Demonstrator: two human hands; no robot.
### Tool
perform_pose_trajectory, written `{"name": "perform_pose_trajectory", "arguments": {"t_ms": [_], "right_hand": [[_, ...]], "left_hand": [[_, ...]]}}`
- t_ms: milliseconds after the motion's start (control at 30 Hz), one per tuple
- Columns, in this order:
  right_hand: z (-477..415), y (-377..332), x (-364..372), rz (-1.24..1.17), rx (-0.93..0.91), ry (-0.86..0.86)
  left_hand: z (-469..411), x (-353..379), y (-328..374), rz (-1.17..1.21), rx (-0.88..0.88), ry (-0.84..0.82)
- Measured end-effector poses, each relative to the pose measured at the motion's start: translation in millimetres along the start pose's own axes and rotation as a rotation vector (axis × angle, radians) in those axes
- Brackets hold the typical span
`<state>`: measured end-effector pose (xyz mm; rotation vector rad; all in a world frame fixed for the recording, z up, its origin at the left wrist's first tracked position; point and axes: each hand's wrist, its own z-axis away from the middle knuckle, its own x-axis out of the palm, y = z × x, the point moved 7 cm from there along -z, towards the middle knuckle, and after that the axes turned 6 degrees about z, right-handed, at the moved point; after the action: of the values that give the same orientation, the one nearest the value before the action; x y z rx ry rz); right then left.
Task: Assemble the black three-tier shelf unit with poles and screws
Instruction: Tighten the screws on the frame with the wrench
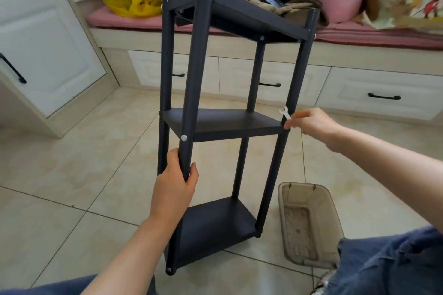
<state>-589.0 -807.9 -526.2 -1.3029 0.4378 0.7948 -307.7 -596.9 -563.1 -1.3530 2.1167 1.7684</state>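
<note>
Beige floor tiles (pixel 72 163) run to white drawers (pixel 383 93). The left hand (pixel 175 184) curls round the shelf unit (pixel 215 124)'s front pole (pixel 194 79) and should brace it while the right hand (pixel 311 124), pinching a small white wrench (pixel 285 114), seats it squarely at the right pole (pixel 297 74)'s middle joint. The unit stands on the tiles, long axis vertical, feet down.

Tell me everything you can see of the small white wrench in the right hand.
The wrench is small, flat and white; its material is unclear. Its open-end head points up and left, the handle tilted. The right hand pinches its lower end. It is close beside a pole of the black shelf unit, at the middle shelf level; contact is unclear.
</note>
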Motion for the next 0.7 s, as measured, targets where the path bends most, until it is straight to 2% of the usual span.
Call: {"name": "perform_pose_trajectory", "arguments": {"t_ms": [267, 367, 500, 600, 700], "right_hand": [[-2.3, -0.4, 5.0, -0.294, 0.041, -0.089], [-0.1, -3.0, 9.0, -0.342, 0.024, -0.143], [2.5, -7.8, 16.7, -0.395, -0.008, -0.158], [9.2, -12.4, 24.2, -0.410, -0.033, -0.166], [16.3, -20.5, 21.8, -0.395, -0.063, -0.152]], "left_hand": [[3.2, -0.5, -3.0, -0.011, -0.018, 0.019], [-3.1, -6.2, -7.1, 0.016, -0.041, 0.081], [-10.1, -14.9, -17.7, 0.180, -0.131, 0.181], [-14.1, -27.7, -23.9, 0.189, -0.152, 0.310], [-24.1, -35.3, -31.9, 0.174, -0.158, 0.335]]}}
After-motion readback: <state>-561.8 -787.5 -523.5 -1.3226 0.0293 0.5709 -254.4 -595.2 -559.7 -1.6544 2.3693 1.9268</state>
